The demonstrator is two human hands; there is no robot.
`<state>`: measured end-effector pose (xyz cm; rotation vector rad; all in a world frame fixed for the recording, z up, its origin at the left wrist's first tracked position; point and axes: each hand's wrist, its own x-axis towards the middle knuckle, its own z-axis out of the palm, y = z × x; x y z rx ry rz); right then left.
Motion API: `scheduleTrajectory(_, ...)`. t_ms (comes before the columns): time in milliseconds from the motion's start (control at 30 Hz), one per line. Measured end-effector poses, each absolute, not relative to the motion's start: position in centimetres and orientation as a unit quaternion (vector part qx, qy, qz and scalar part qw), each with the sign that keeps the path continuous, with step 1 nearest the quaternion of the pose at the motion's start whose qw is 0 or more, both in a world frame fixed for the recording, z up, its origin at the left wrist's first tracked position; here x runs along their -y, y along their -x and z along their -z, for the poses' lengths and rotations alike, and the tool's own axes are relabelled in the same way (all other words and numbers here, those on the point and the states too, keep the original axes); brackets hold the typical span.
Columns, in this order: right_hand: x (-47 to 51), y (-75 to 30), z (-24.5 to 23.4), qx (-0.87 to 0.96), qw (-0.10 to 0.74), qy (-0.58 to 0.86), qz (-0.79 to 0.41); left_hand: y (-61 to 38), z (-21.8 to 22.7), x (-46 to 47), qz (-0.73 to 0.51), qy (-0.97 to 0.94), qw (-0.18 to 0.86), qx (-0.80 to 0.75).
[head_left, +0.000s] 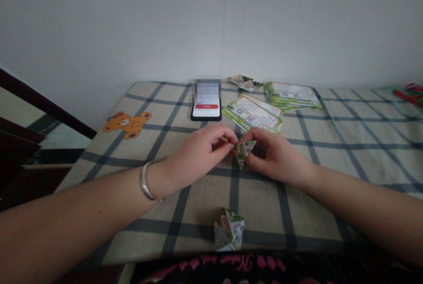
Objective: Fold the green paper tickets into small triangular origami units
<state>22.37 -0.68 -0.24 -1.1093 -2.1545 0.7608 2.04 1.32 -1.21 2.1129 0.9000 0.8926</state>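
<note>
Between my two hands is a small folded paper triangle (243, 151), printed in green and white, its point turned down toward me. My left hand (211, 145), with a silver bracelet on the wrist, pinches its left corner between thumb and fingertips. On the other side, my right hand (269, 154) grips the right part with thumb and forefinger. Nearer to me, a folded paper piece (229, 231) made of similar printed paper stands at the table's front edge. Printed flyers (253, 114) lie just beyond my hands.
A phone (206, 101) with its screen lit lies behind my left hand. Folded paper pieces (246, 83) and a stack of flyers (292, 94) are near the wall. A bear picture (127, 124) marks the checked tablecloth (158, 231). Something red (408, 97) is at the far right.
</note>
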Motion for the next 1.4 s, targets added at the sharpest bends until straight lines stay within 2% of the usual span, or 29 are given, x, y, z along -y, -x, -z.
scheduleTrajectory(267, 0.81, -22.37, 0.31, 0.799, 0.319, 0.428, -0.275, -1.94, 0.78, -1.17, -0.331, -0.847, 0.234, -0.345)
scheduleTrajectory(567, 0.7, -22.19, 0.54, 0.801, 0.308, 0.463, -0.221, -1.91, 0.78, -0.81, -0.284, -0.854, 0.235, -0.367)
scheduleTrajectory(1067, 0.21, -22.65, 1.02, 0.818, 0.307, 0.427, -0.232, -1.6, 0.7, -1.43, -0.288, -0.86, 0.18, -0.381)
scheduleTrajectory(1400, 0.36, -22.64, 0.62, 0.845, 0.29, 0.423, -0.149, -1.58, 0.71, -1.4, -0.28, -0.869, 0.186, -0.362)
